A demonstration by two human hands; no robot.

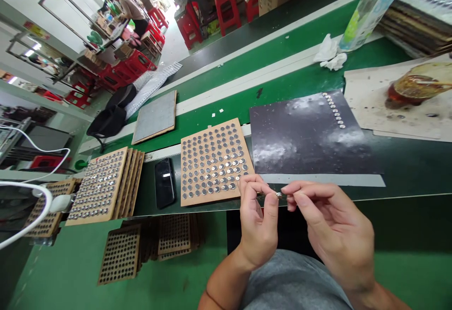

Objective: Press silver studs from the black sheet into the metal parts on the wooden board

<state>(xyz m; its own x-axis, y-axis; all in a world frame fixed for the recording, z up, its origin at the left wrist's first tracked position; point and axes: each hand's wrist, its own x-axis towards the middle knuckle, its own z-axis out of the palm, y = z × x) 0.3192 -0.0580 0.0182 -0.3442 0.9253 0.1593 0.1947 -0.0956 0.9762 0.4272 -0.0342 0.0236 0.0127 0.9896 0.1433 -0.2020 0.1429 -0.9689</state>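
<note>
My left hand point(257, 220) and right hand point(332, 227) were raised in front of my grey shirt point(293, 284), their fingers curled inward and neither hand clenched. Between their fingertips I pinched a small metal disc point(278, 195), mostly hidden, and I could not tell which hand held it more firmly. Such a tiny piece seemed to need fingertips rather than a whole-hand grip.

Just ahead of my left hand lay a wooden board point(215, 162) on the green table point(289, 79). Its rows of round holes held dark discs, some showing a metal shine, and the holes appeared to keep each one apart and in place. To its left was a black phone point(164, 183), and beyond that a stack of similar boards point(106, 187), probably piled to save room. More boards point(120, 253) sat lower down, in front of the table's edge.

To the right, a dark sheet point(307, 133) carried a neat line of small discs point(334, 110) along its far edge, perhaps set there to stay within easy reach. Farther off were a stained paper point(363, 103), an amber-smeared glass jar point(416, 86) and crumpled tissue point(330, 53). Well beyond the table, a co-worker point(130, 13) stood at another bench among red stools point(226, 11).
</note>
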